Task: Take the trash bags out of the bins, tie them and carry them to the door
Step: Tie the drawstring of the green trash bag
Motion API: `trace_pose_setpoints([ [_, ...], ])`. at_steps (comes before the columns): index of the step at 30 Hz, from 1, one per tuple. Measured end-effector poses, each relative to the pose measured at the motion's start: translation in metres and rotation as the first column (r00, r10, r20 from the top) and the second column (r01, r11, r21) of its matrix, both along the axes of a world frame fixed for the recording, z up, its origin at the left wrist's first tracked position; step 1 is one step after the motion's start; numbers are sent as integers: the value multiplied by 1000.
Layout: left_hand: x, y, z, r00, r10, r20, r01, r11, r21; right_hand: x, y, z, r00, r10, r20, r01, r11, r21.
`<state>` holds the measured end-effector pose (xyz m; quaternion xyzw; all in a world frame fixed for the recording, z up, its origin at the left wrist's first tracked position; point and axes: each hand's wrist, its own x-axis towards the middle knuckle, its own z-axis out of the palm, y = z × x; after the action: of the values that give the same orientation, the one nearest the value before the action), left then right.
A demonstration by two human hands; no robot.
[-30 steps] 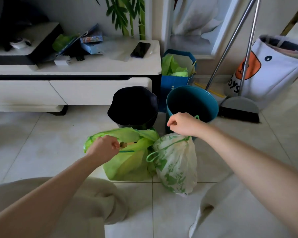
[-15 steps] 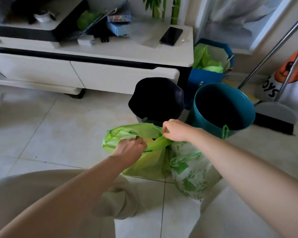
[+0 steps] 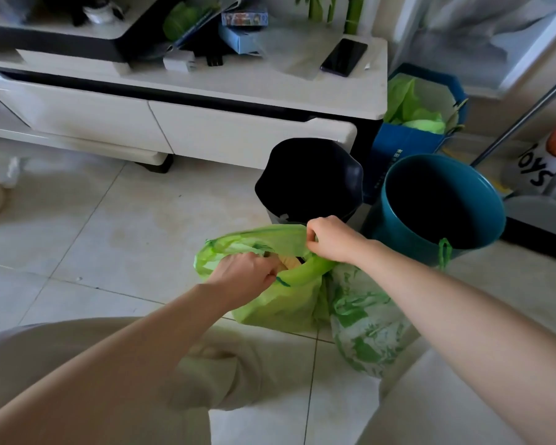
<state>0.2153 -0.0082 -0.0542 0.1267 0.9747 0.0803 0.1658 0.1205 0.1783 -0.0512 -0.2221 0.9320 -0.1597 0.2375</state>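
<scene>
A light green trash bag [image 3: 286,303] stands open on the floor tiles in front of a black bin [image 3: 308,184]. My left hand [image 3: 247,273] pinches the near side of its rim. My right hand [image 3: 329,239] grips the far right side of the rim. Some yellowish trash shows inside the mouth. A white bag with green print [image 3: 363,329] lies against its right side, with its top gathered. A teal bin [image 3: 437,207] stands to the right with a dark inside and a green drawstring loop [image 3: 444,252] over its front rim.
A white low cabinet [image 3: 206,130] runs behind the bins, with a phone [image 3: 344,57] and boxes on top. A blue bin with a green liner [image 3: 421,114] stands at its right end. A broom handle, a dustpan [image 3: 540,216] and a toy bag [image 3: 546,162] are at far right.
My right hand left the printed white bag and took hold of the green bag's rim. The view has moved closer and tilted down. My left hand stays on the green bag.
</scene>
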Motion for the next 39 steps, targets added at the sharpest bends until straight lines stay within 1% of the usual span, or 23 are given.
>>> trace_pose_setpoints([
  [3,5,-1,12,998,-21,66,24,999,-35,9,-2,6,999,3,-36,-6,997,-79],
  [6,12,-3,24,996,-55,76,60,996,-63,15,-4,16,997,-49,-65,39,988,-148],
  [8,18,-6,31,992,-76,97,84,993,-87,17,-4,23,994,-86,-73,74,986,-152],
  [11,27,-16,45,981,-109,160,129,984,-122,18,-4,32,986,-104,-131,84,986,-144],
  [14,29,-24,62,980,-80,180,103,987,-124,21,-3,46,976,-128,-179,98,981,-165],
  [16,27,-28,75,983,-46,177,62,994,-90,24,-1,57,966,-143,-215,104,978,-182],
  [19,25,-41,86,978,4,209,-16,998,55,30,4,73,957,-142,-255,94,977,-192],
  [21,25,-46,92,978,26,208,-52,991,121,33,9,80,946,-156,-282,100,974,-205],
  [23,24,-44,100,976,57,209,-102,971,216,35,14,85,935,-191,-300,115,960,-254],
  [26,23,-39,110,970,112,214,-185,914,360,37,14,94,927,-294,-232,196,908,-371],
  [28,21,-36,115,970,139,201,-211,892,399,39,11,102,924,-349,-157,253,865,-433],
  [31,17,-32,122,970,197,144,-242,849,469,42,7,115,925,-377,-57,295,802,-520],
  [33,15,-29,131,957,277,81,-272,770,578,45,6,128,922,-387,-27,300,755,-583],
  [35,15,-23,144,935,354,29,-267,648,713,49,8,142,918,-396,3,298,686,-664],
  [37,17,-18,155,915,403,-7,-230,536,812,53,10,155,921,-389,-7,258,625,-736],
  [38,17,-17,157,912,410,-10,-218,504,836,54,11,158,922,-386,-16,242,608,-757],
  [39,17,-15,157,915,404,-4,-214,492,844,55,11,158,923,-385,-13,239,599,-764],
])
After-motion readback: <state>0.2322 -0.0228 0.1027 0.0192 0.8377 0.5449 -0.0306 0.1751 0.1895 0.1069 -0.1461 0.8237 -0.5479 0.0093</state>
